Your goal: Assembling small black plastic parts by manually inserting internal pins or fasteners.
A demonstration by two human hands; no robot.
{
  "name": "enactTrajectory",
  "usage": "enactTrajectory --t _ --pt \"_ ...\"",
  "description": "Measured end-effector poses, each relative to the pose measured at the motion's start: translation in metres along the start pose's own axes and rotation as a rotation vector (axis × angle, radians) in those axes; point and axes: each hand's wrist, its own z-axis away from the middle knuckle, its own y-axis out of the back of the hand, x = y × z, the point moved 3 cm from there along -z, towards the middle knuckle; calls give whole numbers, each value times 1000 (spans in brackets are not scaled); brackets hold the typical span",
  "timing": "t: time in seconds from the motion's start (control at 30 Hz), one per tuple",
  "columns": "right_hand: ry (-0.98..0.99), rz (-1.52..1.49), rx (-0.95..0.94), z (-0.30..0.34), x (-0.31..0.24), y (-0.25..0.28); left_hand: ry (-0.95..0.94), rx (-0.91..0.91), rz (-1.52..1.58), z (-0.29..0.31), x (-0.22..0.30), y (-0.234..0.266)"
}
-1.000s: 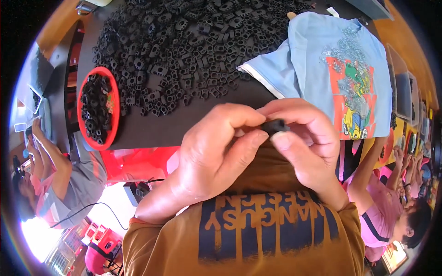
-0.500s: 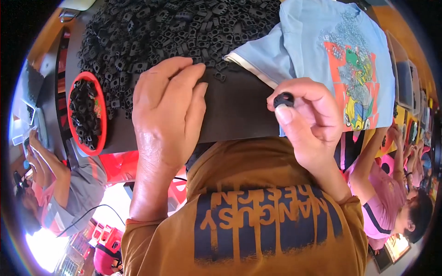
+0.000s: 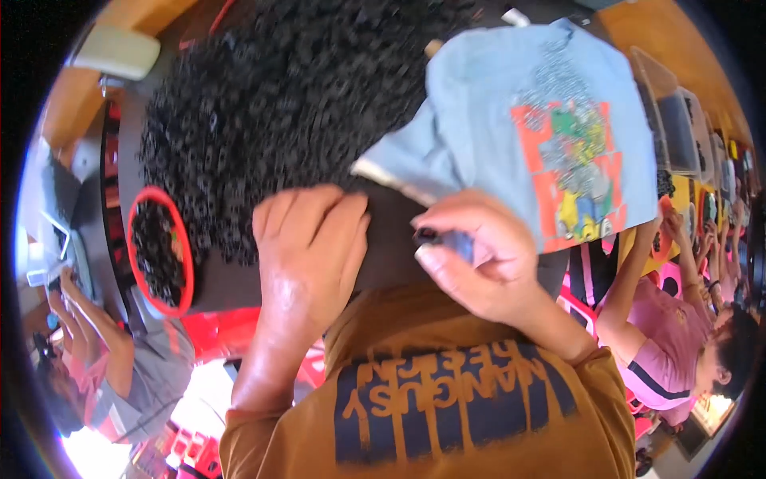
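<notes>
My right hand (image 3: 483, 263) pinches a small round black plastic part (image 3: 428, 236) between thumb and forefinger, above the table's front edge. The other fingers curl behind it. At the near edge of a large heap of small black plastic parts (image 3: 271, 104), my left hand (image 3: 311, 247) is back up with its fingers bent down. Its fingertips are hidden, so what they hold, if anything, does not show. Beyond my right hand lies a light blue printed T-shirt (image 3: 471, 88), with many small clear or silvery bits (image 3: 554, 76) spread on it.
A red-rimmed bowl (image 3: 190, 275) of black parts sits at the dark table's (image 3: 391, 239) left front corner. On the right, a person in a pink shirt (image 3: 666, 335) works beside clear bins (image 3: 678, 120); a person in grey (image 3: 152, 367) is on the left.
The view has shifted and blurred. My right hand has come left, closer to my left hand, still pinching the black part. My left hand's fingers have curled down at the heap's edge.
</notes>
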Motion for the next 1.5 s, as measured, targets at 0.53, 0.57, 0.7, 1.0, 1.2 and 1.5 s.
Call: enactTrajectory --t 0.53,0.57,0.7,1.0,1.2,1.5 --pt "121 -11 -32 -2 0 9 -387 3 -9 -206 -14 -35" --pt "134 -18 -24 -3 0 10 -376 2 -14 -222 -18 -47" --pt "141 -31 -8 -2 0 10 -388 -102 -192 -263 -25 -86" --pt "170 -61 3 -2 2 11 -265 -299 -210 -280 -31 -105" --pt "161 -59 -5 -2 2 11 -64 -356 265 -284 -35 -79" --pt "171 -46 5 -2 2 10 70 -430 351 -284 -35 -75"
